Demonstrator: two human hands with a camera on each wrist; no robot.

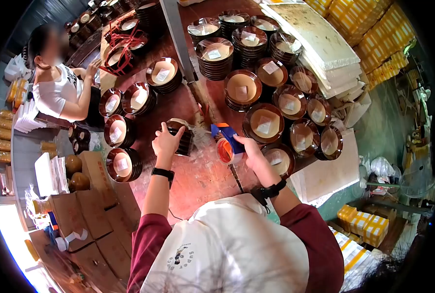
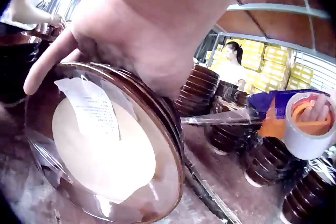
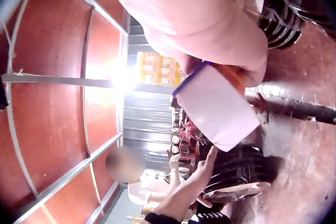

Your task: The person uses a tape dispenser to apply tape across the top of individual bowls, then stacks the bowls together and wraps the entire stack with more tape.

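In the head view, the left hand [image 1: 167, 141] grips a tilted stack [image 1: 182, 142] of bowls on the table [image 1: 178, 188]; the right hand [image 1: 254, 155] holds a tape dispenser [image 1: 228, 140] nearby. The left wrist view shows a label [image 2: 94, 109] in the end bowl and tape [image 2: 220, 119] running between stack and dispenser. In the right wrist view, the roll [image 3: 218, 109] hides part of the stack.

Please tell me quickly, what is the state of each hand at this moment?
Left hand: closed around a tilted stack of bowls.
Right hand: closed, holding a tape dispenser.
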